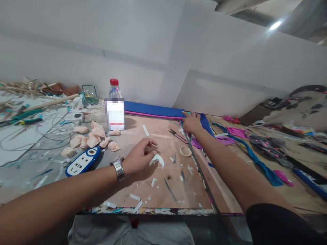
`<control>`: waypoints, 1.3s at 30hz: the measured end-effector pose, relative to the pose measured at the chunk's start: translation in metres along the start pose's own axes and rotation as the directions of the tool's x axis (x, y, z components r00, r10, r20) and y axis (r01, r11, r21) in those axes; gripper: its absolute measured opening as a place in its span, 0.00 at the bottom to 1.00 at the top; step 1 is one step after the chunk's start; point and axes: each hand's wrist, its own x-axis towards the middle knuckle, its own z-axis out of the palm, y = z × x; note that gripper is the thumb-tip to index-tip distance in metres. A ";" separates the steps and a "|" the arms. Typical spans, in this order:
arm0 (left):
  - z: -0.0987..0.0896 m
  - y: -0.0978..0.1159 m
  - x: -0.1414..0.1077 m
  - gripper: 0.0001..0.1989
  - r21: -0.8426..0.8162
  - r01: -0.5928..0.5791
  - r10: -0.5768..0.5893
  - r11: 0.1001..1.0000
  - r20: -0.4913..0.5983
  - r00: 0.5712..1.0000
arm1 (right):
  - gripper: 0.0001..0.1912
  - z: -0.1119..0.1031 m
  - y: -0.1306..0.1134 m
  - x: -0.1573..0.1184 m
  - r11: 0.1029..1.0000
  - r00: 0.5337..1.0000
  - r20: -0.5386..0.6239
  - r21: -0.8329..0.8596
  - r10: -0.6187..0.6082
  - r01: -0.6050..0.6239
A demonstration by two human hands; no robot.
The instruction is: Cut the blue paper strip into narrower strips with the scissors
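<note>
The right hand [191, 123] is resting at the near-right end of a long blue strip [153, 109], its index finger extending onto the fabric by a small green patch; whether thumb and fingers are closing on the strip I cannot tell. The left hand [140, 158] is hanging low over the wooden board [186, 195], fingers loosely curling, thumb standing apart from them, beside a white scrap [158, 160]; a metal watch [118, 169] is circling that wrist. The blue strip is lying along the board's far side near the wall [143, 44], a pink band [153, 115] showing along its front edge and its left end passing behind a red-capped bottle [116, 91]. Between the hands, small snips [178, 136] and a tape ring [185, 156] are occupying the right side, while thin scraps are dotting the wider stretch running toward the board's ragged front edge [158, 211]. Under the right forearm, a dark seam [201, 173] is marking the board's right edge; beyond it, a twisted blue ribbon [255, 160] is lying. Leftward, peach crumpled pieces [94, 139] and a blue-and-white power strip [84, 161] are bounding the left hand's room, with green-handled pliers [27, 115] lying farther out.
</note>
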 end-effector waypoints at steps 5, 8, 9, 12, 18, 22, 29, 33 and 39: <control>-0.001 0.003 0.000 0.14 -0.034 0.014 -0.014 0.999 -0.009 1.000 | 0.23 -0.012 -0.007 0.016 0.998 0.999 -0.025 -0.053 -0.020 0.019; -0.001 0.005 0.001 0.15 -0.104 0.042 -0.045 0.994 -0.023 0.999 | 0.24 -0.039 -0.005 0.011 0.998 0.992 -0.125 -0.054 -0.020 0.014; -0.001 0.004 0.002 0.15 -0.136 0.055 -0.060 0.989 -0.027 0.998 | 0.24 -0.051 -0.004 0.005 0.999 0.987 -0.162 -0.050 -0.017 0.009; 0.000 0.003 0.005 0.16 -0.253 0.109 -0.119 0.961 -0.024 0.993 | 0.20 -0.086 -0.008 -0.030 0.996 0.947 -0.311 0.013 -0.076 0.084; 0.004 0.004 0.008 0.24 -0.517 0.274 -0.260 0.811 0.102 0.960 | 0.10 -0.135 -0.078 -0.161 0.755 0.870 -0.208 0.434 -0.448 0.492; 0.005 0.005 0.005 0.23 -0.569 0.393 -0.401 0.722 0.117 0.908 | 0.20 -0.144 -0.130 -0.216 0.522 0.730 0.111 0.770 -0.674 0.366; 0.004 0.006 0.001 0.12 -0.497 0.398 -0.431 0.771 0.052 0.901 | 0.10 -0.097 -0.148 -0.190 0.520 0.871 0.156 0.845 -0.467 0.127; 0.007 0.007 0.001 0.10 -0.482 0.355 -0.386 0.801 0.038 0.922 | 0.14 -0.064 -0.172 -0.132 0.608 0.922 0.186 0.792 -0.340 0.064; 0.005 0.001 0.003 0.10 -0.444 0.328 -0.377 0.834 -0.024 0.926 | 0.26 -0.045 -0.214 -0.054 0.778 0.964 0.154 0.624 -0.217 0.076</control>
